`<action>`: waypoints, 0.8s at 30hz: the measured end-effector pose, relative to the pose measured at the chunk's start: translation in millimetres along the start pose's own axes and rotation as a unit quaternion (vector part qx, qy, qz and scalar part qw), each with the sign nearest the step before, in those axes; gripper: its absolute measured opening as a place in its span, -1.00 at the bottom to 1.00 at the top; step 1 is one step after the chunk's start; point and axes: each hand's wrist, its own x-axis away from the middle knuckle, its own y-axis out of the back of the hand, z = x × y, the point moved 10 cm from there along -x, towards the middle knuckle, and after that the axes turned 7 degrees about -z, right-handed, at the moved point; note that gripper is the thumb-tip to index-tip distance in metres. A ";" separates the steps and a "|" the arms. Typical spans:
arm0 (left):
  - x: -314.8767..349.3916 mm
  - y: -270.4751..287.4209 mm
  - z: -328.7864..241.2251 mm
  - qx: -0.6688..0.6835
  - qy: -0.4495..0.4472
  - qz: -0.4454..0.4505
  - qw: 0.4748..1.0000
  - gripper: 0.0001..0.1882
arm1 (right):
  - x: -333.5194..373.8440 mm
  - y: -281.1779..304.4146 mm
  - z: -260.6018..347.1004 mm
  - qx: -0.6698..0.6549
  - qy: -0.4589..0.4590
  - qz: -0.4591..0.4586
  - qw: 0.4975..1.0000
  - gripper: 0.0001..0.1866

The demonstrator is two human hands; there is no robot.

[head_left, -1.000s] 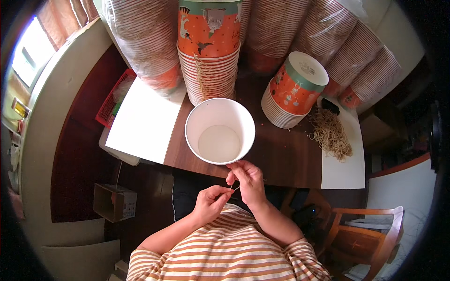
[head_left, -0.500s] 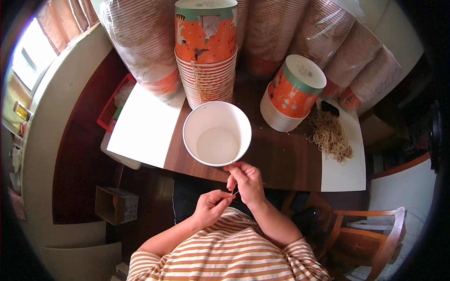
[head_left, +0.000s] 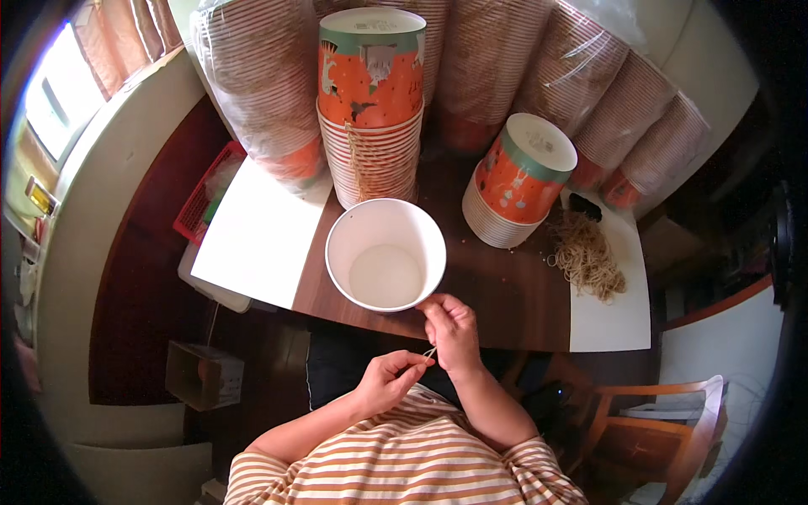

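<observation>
1. Between nine and ten o'clock from the white tub, we see a red basket (head_left: 192, 215).
2. At twelve o'clock, we mark a tall stack of orange tubs (head_left: 370, 84).
3. Centrally, the white tub (head_left: 383, 273) stands mouth upward near the near edge of the brown table (head_left: 497, 295).
4. At six o'clock, we find the left hand (head_left: 389, 385) pinching pale cord (head_left: 430, 353).
5. At five o'clock, the right hand's (head_left: 453, 338) fingertips meet the rim; whether they grip rim or cord, we cannot tell.
6. At two o'clock, we note a shorter stack (head_left: 516, 187).
7. At three o'clock, we observe heaped string (head_left: 587, 261).
</observation>
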 end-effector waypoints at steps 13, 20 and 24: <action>30.2 45.6 49.3 -0.024 0.199 0.078 0.977 -0.75 | -4.7 83.4 119.3 0.505 0.318 -0.201 0.777 -0.76; 5.5 15.3 10.9 0.046 0.202 0.163 0.965 -0.75 | 75.2 -25.6 89.1 0.376 0.374 0.152 0.834 -0.42; -5.7 -4.1 4.4 0.191 0.251 0.209 0.926 -0.58 | 66.8 -45.6 46.7 0.377 0.153 0.273 0.872 -0.45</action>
